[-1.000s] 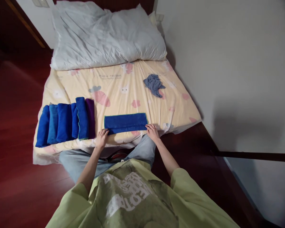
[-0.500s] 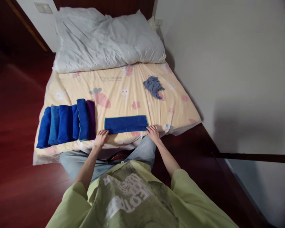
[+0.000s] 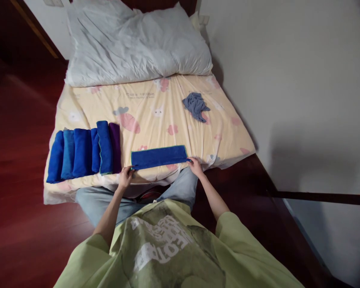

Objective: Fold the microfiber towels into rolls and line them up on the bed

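Observation:
A blue towel (image 3: 159, 156) with a thin green edge lies as a long strip near the front of the bed. My left hand (image 3: 125, 176) pinches its near left corner, and my right hand (image 3: 195, 166) pinches the near right corner. The towel's near edge is drawn taut between both hands. Left of my left hand, several rolled or folded towels (image 3: 84, 152) lie side by side, mostly blue. A purple towel (image 3: 115, 147) ends that row, closest to the strip.
A crumpled grey-blue cloth (image 3: 195, 106) lies farther back on the patterned bed sheet (image 3: 156, 132). Large pale pillows (image 3: 138, 44) fill the head of the bed. A wall (image 3: 288, 88) runs along the right, and dark red floor (image 3: 21, 160) shows at the left.
My fingers have closed on the towel's near corners, and the near edge is now pulled taut and slightly raised. My hands have moved slightly apart. The view has tilted down a little.

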`<state>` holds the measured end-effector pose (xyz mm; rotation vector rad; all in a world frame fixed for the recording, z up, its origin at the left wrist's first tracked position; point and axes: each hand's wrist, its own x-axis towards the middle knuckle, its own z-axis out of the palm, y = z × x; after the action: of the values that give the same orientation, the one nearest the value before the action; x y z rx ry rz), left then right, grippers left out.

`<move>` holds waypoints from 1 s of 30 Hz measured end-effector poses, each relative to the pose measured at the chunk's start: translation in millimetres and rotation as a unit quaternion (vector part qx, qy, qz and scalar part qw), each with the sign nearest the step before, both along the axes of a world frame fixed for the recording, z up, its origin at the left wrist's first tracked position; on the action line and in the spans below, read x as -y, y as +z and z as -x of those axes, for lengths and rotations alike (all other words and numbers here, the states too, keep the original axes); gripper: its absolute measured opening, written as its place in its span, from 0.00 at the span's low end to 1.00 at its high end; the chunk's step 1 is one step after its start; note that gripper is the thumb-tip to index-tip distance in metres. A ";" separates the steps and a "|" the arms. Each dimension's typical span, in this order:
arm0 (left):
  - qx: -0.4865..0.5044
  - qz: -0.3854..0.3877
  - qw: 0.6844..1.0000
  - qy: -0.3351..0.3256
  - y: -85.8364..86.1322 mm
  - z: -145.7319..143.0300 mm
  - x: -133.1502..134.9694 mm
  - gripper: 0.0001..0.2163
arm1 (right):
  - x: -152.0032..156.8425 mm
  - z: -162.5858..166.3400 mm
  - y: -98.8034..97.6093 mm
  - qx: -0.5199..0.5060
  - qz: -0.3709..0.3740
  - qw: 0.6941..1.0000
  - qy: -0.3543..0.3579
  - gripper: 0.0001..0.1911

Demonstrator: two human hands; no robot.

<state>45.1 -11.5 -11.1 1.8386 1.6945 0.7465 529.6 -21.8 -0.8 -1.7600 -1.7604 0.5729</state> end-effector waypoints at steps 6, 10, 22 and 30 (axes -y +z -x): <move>-0.020 0.052 0.996 0.071 3.1 -4.2 -7.4 0.21 | -18.7 3.1 -11.3 -0.070 0.045 0.993 -0.089 0.19; -0.030 0.062 0.992 0.107 4.1 -8.2 -14.5 0.22 | -29.6 3.5 -11.4 -0.099 0.073 0.987 -0.103 0.18; -0.024 0.065 0.986 0.151 12.3 -17.6 -24.4 0.18 | -51.6 2.2 -14.8 -0.017 0.133 0.980 -0.148 0.12; -0.040 0.069 0.979 0.188 10.3 -26.3 -29.3 0.15 | -49.5 8.5 -11.3 -0.043 0.093 0.983 -0.150 0.14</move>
<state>71.4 17.9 -0.8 1.4902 2.1239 0.6868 521.1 27.8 -12.0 -2.0472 -1.3841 0.6883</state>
